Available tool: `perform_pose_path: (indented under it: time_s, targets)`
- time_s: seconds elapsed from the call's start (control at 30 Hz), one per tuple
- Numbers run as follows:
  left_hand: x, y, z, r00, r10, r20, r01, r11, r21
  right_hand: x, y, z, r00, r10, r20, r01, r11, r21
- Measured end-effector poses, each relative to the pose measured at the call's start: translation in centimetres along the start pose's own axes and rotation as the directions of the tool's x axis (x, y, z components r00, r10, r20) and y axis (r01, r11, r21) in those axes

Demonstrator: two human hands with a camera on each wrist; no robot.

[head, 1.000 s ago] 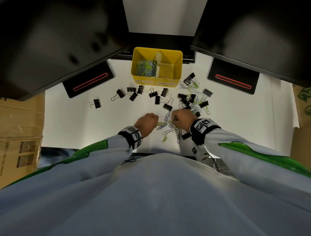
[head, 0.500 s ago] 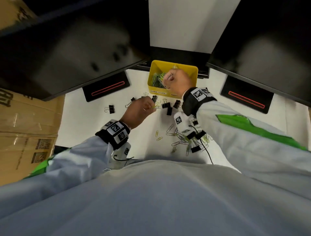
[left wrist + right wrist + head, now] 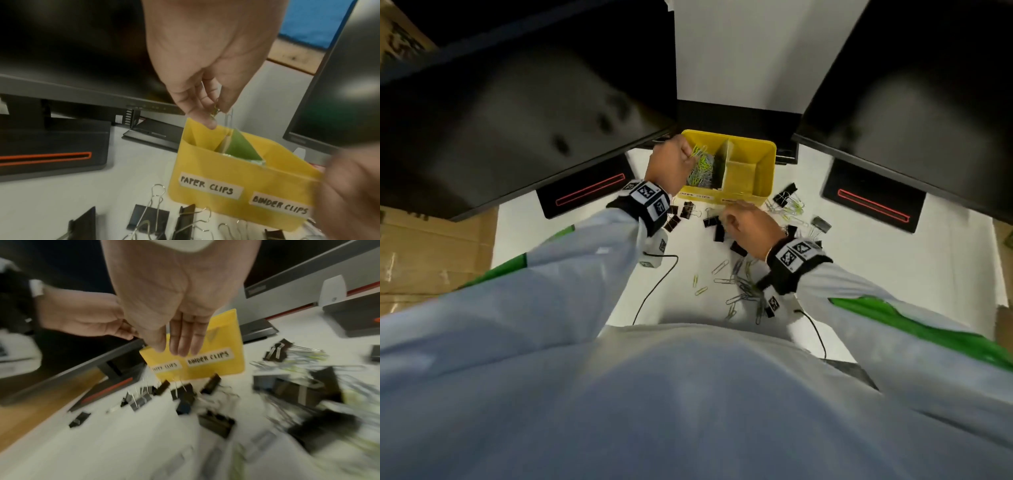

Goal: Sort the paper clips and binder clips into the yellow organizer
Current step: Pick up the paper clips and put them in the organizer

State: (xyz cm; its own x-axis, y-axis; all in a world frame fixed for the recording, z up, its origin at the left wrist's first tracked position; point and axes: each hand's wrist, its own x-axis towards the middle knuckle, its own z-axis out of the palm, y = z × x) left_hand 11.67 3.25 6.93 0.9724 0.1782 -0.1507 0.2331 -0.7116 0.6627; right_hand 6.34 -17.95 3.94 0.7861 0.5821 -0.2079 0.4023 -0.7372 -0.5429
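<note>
The yellow organizer [image 3: 766, 178] stands at the back of the white table, labelled PAPER CLIPS and BINDER CLIPS [image 3: 236, 177]. Its left compartment holds a heap of paper clips [image 3: 701, 171]; the right one looks empty. My left hand [image 3: 687, 158] hovers over the left compartment and pinches a few paper clips [image 3: 227, 116] that hang from the fingertips [image 3: 211, 123]. My right hand [image 3: 732, 215] is low in front of the organizer, its fingers [image 3: 182, 344] straight and holding nothing. Black binder clips [image 3: 719, 233] lie scattered under it, and loose paper clips [image 3: 739, 289] lie nearer me.
Two dark monitors [image 3: 517, 102] [image 3: 928, 85] overhang the table's left and right, each on a black base with a red line [image 3: 589, 192] [image 3: 873, 207]. More clips [image 3: 789, 202] lie right of the organizer. A cardboard box [image 3: 431, 260] stands at left. A thin black cable [image 3: 654, 291] crosses the near table.
Both hands left the near pile of paper clips. The right hand went over the organizer and came back down in front of it. The left hand rose with paper clips to the left compartment.
</note>
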Motion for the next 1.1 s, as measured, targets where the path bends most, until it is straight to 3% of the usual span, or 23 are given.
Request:
perform_pose_path:
  time_s: [0.1, 0.23, 0.3, 0.37, 0.43, 0.53, 0.7, 0.93, 1.1]
  targets:
    - [0.5, -0.4, 1.2, 0.999, -0.01, 0.047, 0.008, 0.998, 0.056, -2.9, 1.7, 1.0, 0.975, 0.041, 0.219, -0.012, 0.991, -0.132]
    - [-2.7, -1.0, 2.2, 0.984, 0.174, 0.043, -0.178, 0.973, 0.145, -5.3, 3.1, 2.1, 0.939, 0.064, 0.339, 0.012, 0.976, -0.218]
    - [-5.6, -1.8, 2.8, 0.965, 0.181, 0.188, -0.218, 0.956, 0.197, -5.8, 3.6, 2.9, 0.925, 0.086, 0.37, 0.025, 0.959, -0.284]
    - [-8.4, -3.3, 3.9, 0.905, 0.072, 0.418, -0.228, 0.914, 0.337, -5.8, 3.8, 3.7, 0.918, 0.099, 0.384, 0.038, 0.942, -0.334]
    - [-10.9, -4.9, 5.2, 0.834, -0.037, 0.551, -0.259, 0.856, 0.449, -5.8, 3.9, 4.3, 0.912, 0.084, 0.403, 0.071, 0.932, -0.356]
    - [-13.5, -5.9, 7.5, 0.771, -0.101, 0.629, -0.31, 0.804, 0.508, -6.3, 3.9, 5.1, 0.899, 0.023, 0.438, 0.143, 0.928, -0.343]
    - [-14.2, -5.2, 9.8, 0.736, 0.006, 0.676, -0.399, 0.812, 0.426, -7.1, 3.8, 5.8, 0.892, -0.045, 0.45, 0.195, 0.936, -0.292]
    - [-13.6, -5.1, 10.3, 0.756, 0.087, 0.649, -0.432, 0.811, 0.395, -7.6, 4.1, 5.3, 0.9, -0.04, 0.434, 0.174, 0.946, -0.274]
    - [-12.9, -3.9, 11.1, 0.8, 0.01, 0.601, -0.307, 0.866, 0.395, -7.3, 3.6, 5.8, 0.9, -0.114, 0.421, 0.271, 0.903, -0.335]
